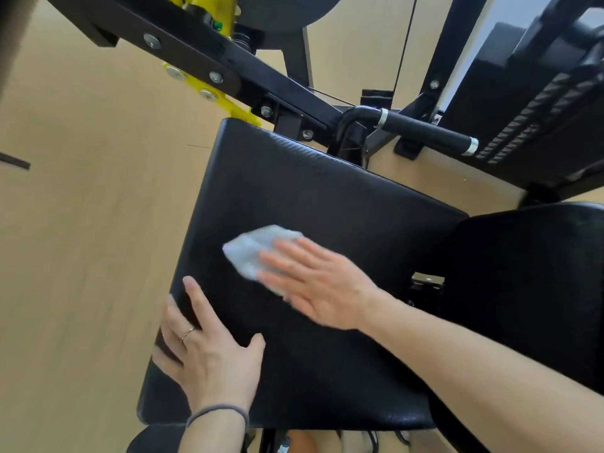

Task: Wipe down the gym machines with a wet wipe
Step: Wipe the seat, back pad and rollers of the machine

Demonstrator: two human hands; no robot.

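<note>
Pale wood flooring (81,223) surrounds the black seat pad (327,197), best wiped in overlapping strokes with the wet wipe (251,250) pressed flat under the spread right hand (320,286) while the splayed left hand (209,351) steadies the edge.

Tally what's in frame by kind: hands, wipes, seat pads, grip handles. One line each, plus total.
Bare hands: 2, left hand resting on the pad edge, right hand pressing the wipe
Pale blue-white crumpled wet wipe: 1
Black padded vinyl seat pads: 2, large flat one, second at right
Black foam-covered grip handle: 1
Total: 6
</note>
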